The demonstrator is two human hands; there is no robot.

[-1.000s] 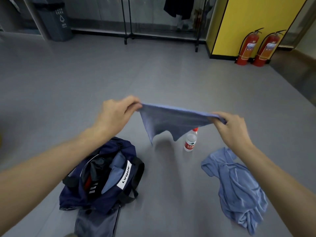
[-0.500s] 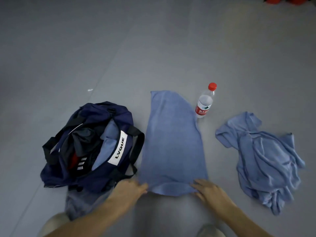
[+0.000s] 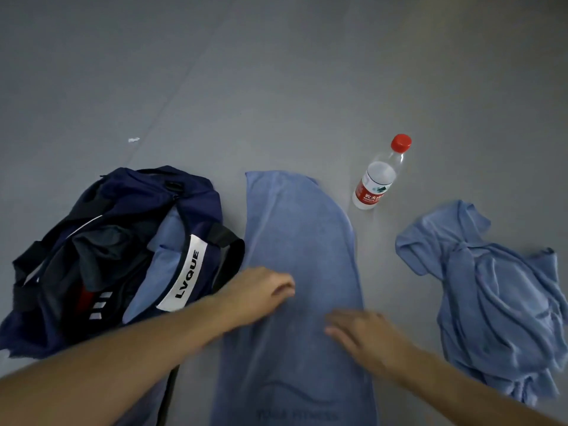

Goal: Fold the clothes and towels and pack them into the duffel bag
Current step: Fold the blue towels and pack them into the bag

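Observation:
A long blue towel point(image 3: 299, 235) lies flat on the grey floor, running away from me down the middle of the view. My left hand point(image 3: 261, 292) rests on its left edge with the fingers loosely bent. My right hand point(image 3: 361, 332) presses flat on the towel near its right edge. The navy duffel bag point(image 3: 129, 250) with an LVQUE label sits open at the left, with dark and blue clothes inside. A crumpled blue T-shirt point(image 3: 498, 293) lies on the floor at the right.
A water bottle point(image 3: 379, 176) with a red cap stands just beyond the towel's far right corner. A small white scrap point(image 3: 133, 139) lies on the floor at the far left. Grey floor stretches beyond.
The towel went from held up in the air to spread on the floor. Both hands have since slid forward from its near edge onto its middle.

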